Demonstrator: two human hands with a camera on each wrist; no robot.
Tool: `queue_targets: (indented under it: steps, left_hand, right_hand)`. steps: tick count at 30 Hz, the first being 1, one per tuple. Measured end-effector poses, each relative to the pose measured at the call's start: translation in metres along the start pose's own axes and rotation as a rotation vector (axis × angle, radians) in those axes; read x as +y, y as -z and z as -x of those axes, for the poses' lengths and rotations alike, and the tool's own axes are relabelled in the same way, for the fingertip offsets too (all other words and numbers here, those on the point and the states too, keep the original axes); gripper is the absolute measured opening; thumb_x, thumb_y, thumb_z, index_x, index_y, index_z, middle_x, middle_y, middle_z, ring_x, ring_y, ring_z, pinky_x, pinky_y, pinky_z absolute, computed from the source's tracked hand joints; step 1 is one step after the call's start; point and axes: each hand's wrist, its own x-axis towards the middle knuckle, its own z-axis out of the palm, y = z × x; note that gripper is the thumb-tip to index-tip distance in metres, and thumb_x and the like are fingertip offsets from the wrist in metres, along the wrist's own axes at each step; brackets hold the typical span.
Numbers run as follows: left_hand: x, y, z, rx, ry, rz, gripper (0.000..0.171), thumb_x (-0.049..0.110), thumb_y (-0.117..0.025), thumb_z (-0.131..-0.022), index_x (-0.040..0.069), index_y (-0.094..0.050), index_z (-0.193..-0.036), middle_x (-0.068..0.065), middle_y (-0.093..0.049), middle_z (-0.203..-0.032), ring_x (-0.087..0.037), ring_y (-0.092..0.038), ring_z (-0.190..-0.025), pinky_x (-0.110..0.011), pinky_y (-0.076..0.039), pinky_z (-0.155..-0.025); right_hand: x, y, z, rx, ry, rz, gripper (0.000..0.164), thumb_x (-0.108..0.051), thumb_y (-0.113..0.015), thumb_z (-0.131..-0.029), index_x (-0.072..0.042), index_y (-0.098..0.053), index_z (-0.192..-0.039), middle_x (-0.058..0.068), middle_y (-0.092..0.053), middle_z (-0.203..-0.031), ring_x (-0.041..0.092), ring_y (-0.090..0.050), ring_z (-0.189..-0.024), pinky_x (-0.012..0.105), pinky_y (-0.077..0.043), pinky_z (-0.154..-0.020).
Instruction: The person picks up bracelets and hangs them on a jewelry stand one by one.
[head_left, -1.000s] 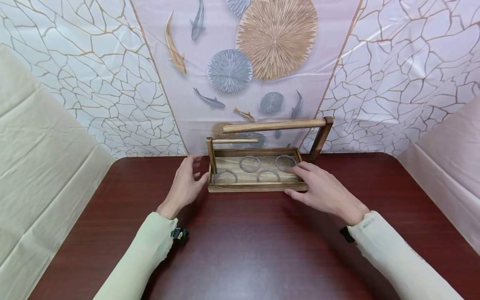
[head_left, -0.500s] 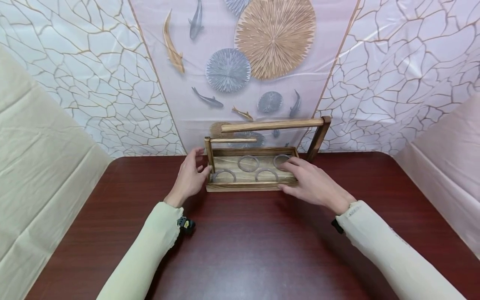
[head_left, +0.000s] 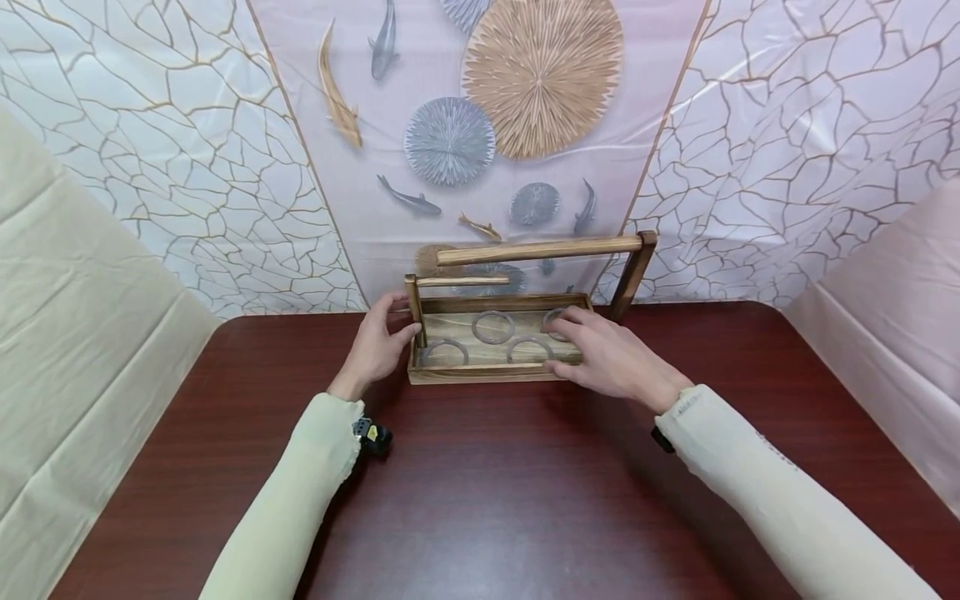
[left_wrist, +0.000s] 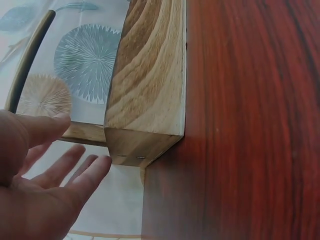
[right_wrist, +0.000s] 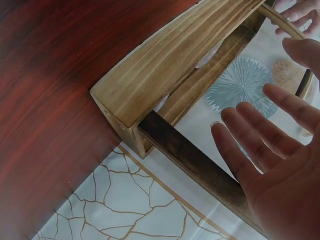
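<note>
Brown wood sits between two sets of fingers: the box (head_left: 480, 377), on the table (head_left: 480, 500). I just saw the right hand (head_left: 618, 358) slip a little further in, so its fingers now overlap the ring (head_left: 543, 323) just ahead of them, with its thumb by the box's front. The left hand (head_left: 375, 348) drew closer too; its thumb has come up to the post (head_left: 416, 310), though I can't tell whether it touches. Both hands' fingers are loose, grasping nothing. The handle (head_left: 540, 250) rises beyond the right fingertips. I'd judge the box flanked, not yet held.
</note>
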Motion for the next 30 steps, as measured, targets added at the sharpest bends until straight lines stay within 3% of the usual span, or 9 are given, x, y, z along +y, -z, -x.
queue_targets:
  steps: [9,15,22,30]
  left_hand:
    - [-0.003,-0.002,-0.007,0.03,-0.024,0.067,0.046,0.004,-0.06,-0.101,0.003,-0.046,-0.144,-0.019,-0.054,-0.144,-0.035,-0.052,-0.137,-0.05,-0.048,-0.109]
    - [-0.003,-0.007,-0.011,0.042,-0.034,0.097,0.043,0.003,-0.061,-0.1,0.002,-0.049,-0.141,-0.02,-0.057,-0.14,-0.036,-0.055,-0.134,-0.049,-0.046,-0.111]
    - [-0.006,-0.008,-0.014,0.059,-0.03,0.085,0.035,0.006,-0.061,-0.101,0.002,-0.055,-0.135,-0.021,-0.064,-0.124,-0.034,-0.059,-0.117,-0.048,-0.047,-0.104]
    - [-0.008,-0.007,-0.015,0.053,-0.019,0.098,0.033,0.006,-0.064,-0.099,0.001,-0.056,-0.131,-0.023,-0.064,-0.121,-0.035,-0.061,-0.119,-0.048,-0.048,-0.106]
  right_hand:
    - [-0.002,-0.001,-0.014,-0.045,0.012,0.013,0.045,-0.037,-0.072,-0.093,-0.013,-0.065,-0.131,0.008,-0.061,-0.131,0.028,-0.061,-0.118,0.049,-0.053,-0.096]
    - [-0.003,-0.005,-0.021,-0.095,0.03,-0.004,0.047,-0.035,-0.073,-0.093,-0.013,-0.064,-0.134,0.008,-0.06,-0.134,0.028,-0.061,-0.12,0.05,-0.053,-0.097]
    - [-0.001,-0.006,-0.033,-0.123,0.109,-0.011,0.045,-0.032,-0.072,-0.094,-0.014,-0.064,-0.134,0.006,-0.06,-0.131,0.027,-0.06,-0.121,0.048,-0.051,-0.1]
    - [-0.005,-0.005,-0.044,-0.183,0.157,0.008,0.044,-0.035,-0.066,-0.099,-0.018,-0.061,-0.138,0.005,-0.056,-0.138,0.025,-0.055,-0.13,0.045,-0.049,-0.105]
